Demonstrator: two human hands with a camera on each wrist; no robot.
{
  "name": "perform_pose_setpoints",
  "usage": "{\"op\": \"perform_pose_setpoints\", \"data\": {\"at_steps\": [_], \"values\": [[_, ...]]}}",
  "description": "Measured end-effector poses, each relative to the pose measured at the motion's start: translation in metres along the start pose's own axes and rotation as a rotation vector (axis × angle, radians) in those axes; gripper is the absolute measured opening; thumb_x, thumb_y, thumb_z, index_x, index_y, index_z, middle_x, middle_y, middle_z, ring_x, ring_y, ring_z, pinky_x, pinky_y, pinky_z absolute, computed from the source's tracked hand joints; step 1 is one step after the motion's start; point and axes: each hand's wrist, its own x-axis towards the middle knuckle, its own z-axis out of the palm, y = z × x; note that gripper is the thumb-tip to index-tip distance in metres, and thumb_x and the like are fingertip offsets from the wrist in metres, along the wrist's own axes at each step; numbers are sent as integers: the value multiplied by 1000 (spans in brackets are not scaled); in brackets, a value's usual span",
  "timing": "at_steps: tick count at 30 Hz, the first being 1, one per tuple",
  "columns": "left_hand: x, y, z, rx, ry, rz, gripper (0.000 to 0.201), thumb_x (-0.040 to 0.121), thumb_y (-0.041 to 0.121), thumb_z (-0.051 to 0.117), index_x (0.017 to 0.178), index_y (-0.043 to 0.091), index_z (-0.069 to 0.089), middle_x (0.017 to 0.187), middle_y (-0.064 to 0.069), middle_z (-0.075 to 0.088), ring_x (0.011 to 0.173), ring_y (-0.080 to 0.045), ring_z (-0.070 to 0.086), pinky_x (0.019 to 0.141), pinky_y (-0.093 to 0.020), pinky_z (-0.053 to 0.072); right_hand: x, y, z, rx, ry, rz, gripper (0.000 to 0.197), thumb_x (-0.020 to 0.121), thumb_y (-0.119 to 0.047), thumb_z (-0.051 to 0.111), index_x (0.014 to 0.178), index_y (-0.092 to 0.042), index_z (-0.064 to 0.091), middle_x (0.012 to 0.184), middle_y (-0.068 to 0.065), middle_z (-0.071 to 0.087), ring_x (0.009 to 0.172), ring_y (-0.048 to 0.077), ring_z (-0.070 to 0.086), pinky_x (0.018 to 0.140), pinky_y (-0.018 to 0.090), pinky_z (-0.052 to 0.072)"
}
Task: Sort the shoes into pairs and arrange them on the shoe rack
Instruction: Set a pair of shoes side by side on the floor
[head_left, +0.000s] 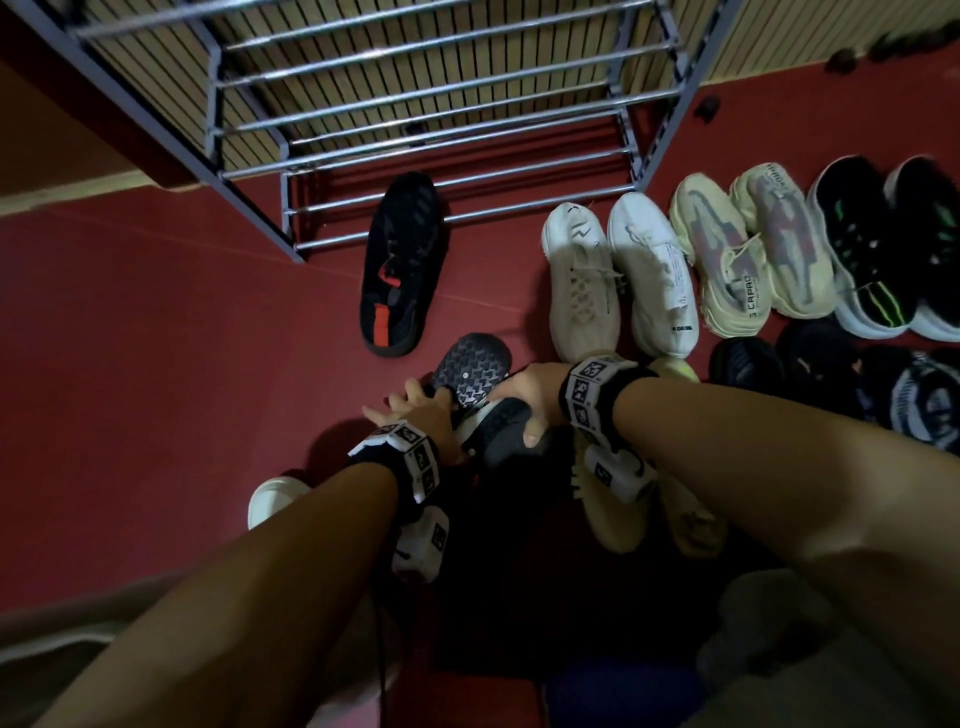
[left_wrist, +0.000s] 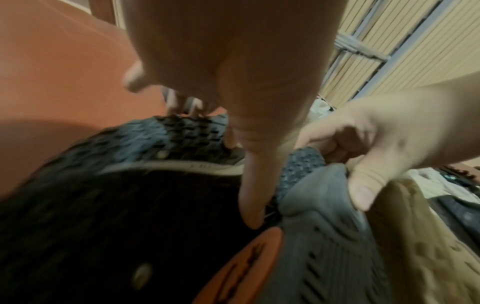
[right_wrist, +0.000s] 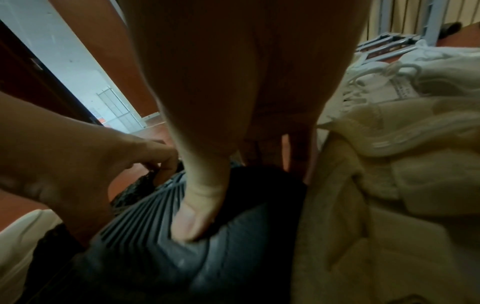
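Note:
Low in the middle of the head view, my left hand (head_left: 415, 410) grips a black shoe (head_left: 467, 370) that is turned sole up. In the left wrist view its fingers hook over the treaded sole (left_wrist: 166, 142) and the thumb points down beside it. Right next to it, my right hand (head_left: 524, 410) holds a dark grey shoe (head_left: 501, 434), with the thumb (right_wrist: 197, 216) pressed on its ribbed side (right_wrist: 145, 226). This grey shoe has an orange patch (left_wrist: 246, 265). The metal shoe rack (head_left: 431, 130) stands at the top with bare bars.
One black shoe with a red mark (head_left: 400, 265) lies in front of the rack. To the right, a white pair (head_left: 618, 275), a cream pair (head_left: 748, 254) and a black-and-green pair (head_left: 888, 249) stand in a row on the red floor. More dark shoes (head_left: 831, 374) and a cream shoe (head_left: 618, 519) lie nearer me.

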Motion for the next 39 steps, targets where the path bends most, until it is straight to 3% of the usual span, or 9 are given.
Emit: {"op": "perform_pose_setpoints", "data": {"at_steps": [6,11,16,22,25,28,32,35,39], "values": [[-1,-39,4,-124,-98,-85,89,63,65,70,137,29,35,150,-16,18,135,-46,25,104,-67,29,7,-26,5,-141,259,-68,84,71,-36,82,142,-18,41,134,6,53,121,26,53,95,33,45],[-6,-46,6,-174,-136,-66,94,67,71,64,144,32,28,156,-15,10,139,-45,23,109,-57,32,-4,-27,1,-61,256,-36,53,73,-38,80,115,-11,62,110,5,63,96,23,60,82,32,50],[-16,-39,-5,-186,-92,52,63,85,50,61,139,22,44,147,-16,41,135,-38,37,108,-45,36,-22,-38,-12,204,212,-185,26,81,-21,76,95,0,72,80,2,67,71,8,56,67,21,44],[-39,-27,-54,-547,20,203,32,97,29,54,111,5,68,117,-17,66,107,-31,62,88,-32,47,-53,-33,-59,346,324,-200,27,81,-25,76,91,0,74,82,5,68,72,9,57,70,24,45],[-56,-16,-80,-967,-71,213,39,101,37,46,80,10,66,77,-17,62,61,-28,62,56,-28,45,-73,-18,-77,493,438,-159,33,83,-26,74,91,6,71,78,5,66,69,7,56,65,18,45],[-66,-9,-100,-1137,-72,210,39,101,35,46,74,11,61,58,-7,56,37,-14,51,40,-14,38,-91,-3,-90,644,536,-116,26,85,-25,73,90,0,73,72,1,65,64,5,58,62,15,46],[-70,-3,-114,-1143,22,321,7,91,11,56,90,14,62,77,-8,58,61,-17,53,55,-20,44,-108,7,-100,813,667,-67,17,83,-30,74,76,-15,73,74,-1,68,69,11,63,65,21,48],[-62,-2,-117,-1143,203,276,23,81,20,66,104,18,64,95,-6,67,85,-23,64,85,-33,52,-115,4,-104,860,845,-35,22,84,-29,73,85,-7,74,75,-1,68,65,6,61,55,14,47],[-59,1,-129,-1332,319,144,33,78,37,67,103,15,62,100,-12,67,79,-26,62,72,-37,51,-115,-10,-107,865,1079,-95,26,84,-26,75,91,-1,73,78,5,69,68,11,62,61,22,47]]}}
